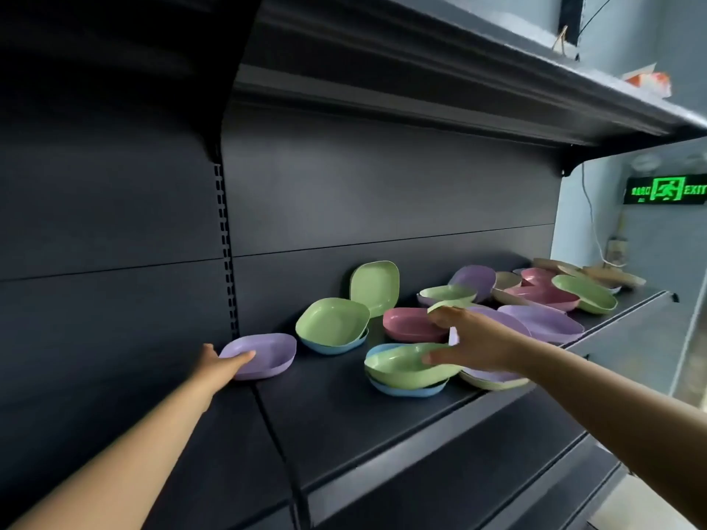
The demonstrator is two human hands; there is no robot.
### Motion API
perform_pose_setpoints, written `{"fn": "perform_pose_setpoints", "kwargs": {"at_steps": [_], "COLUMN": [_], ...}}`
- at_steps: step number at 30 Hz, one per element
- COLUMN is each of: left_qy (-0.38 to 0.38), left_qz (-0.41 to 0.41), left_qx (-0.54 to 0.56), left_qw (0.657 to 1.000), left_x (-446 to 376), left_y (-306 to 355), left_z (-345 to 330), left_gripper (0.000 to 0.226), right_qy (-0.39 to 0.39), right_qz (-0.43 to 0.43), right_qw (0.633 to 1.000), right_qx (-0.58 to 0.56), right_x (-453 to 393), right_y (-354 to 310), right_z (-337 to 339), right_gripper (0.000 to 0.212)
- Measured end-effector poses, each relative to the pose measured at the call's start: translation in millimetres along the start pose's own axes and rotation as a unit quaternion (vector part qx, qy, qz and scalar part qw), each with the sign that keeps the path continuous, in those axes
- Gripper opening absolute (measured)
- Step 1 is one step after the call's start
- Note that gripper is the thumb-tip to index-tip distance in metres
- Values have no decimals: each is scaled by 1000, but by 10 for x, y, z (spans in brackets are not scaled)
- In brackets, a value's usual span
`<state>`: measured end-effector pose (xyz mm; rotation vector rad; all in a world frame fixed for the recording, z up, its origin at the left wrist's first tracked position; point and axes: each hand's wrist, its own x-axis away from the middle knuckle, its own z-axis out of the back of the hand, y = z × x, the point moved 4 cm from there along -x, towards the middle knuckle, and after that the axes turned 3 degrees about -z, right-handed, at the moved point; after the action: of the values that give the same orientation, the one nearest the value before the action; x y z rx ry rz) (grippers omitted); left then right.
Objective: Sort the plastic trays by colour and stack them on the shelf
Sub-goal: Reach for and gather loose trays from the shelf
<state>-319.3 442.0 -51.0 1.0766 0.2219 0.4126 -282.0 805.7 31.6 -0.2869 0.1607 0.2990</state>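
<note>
Lower left: my left hand is gripping a lone purple tray on the shelf. Centre: my right hand, fingers spread, is reaching over a green tray. Right: mixed trays are lying unsorted; sorting barely started.

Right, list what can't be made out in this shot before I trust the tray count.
All in the head view:
- Right hand: it covers the trays beneath it, so what it grips is unclear.
- Far pile at the shelf's right end: trays overlap, count unreadable.
- Blue trays: only edges show under the green ones, number uncertain.
- Item on the upper shelf: blurred, unidentifiable.
- Left hand: fingers rest on the purple tray, thumb hidden.
</note>
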Motion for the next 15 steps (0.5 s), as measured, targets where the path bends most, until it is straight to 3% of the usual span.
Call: {"fn": "perform_pose_setpoints", "kwargs": {"at_steps": [3, 7, 11, 15], "left_qy": [22, 40, 41, 54], "left_qz": [42, 78, 110, 126], "left_qx": [5, -56, -125, -109], "left_qw": [999, 995, 985, 984], "left_x": [-308, -546, -651, -643], "left_y": [-81, -153, -182, -174], "left_z": [-97, -172, -221, -249], "left_gripper": [99, 104, 91, 80], "right_qy": [-80, -201, -270, -315], "right_qz": [-5, -12, -9, 24], "right_qw": [996, 972, 950, 932], "right_qx": [26, 117, 159, 177], "right_x": [-452, -867, -1185, -1382], "right_y": [185, 265, 346, 424], "right_z": [-121, -319, -431, -586], "right_gripper": [76, 96, 89, 72]}}
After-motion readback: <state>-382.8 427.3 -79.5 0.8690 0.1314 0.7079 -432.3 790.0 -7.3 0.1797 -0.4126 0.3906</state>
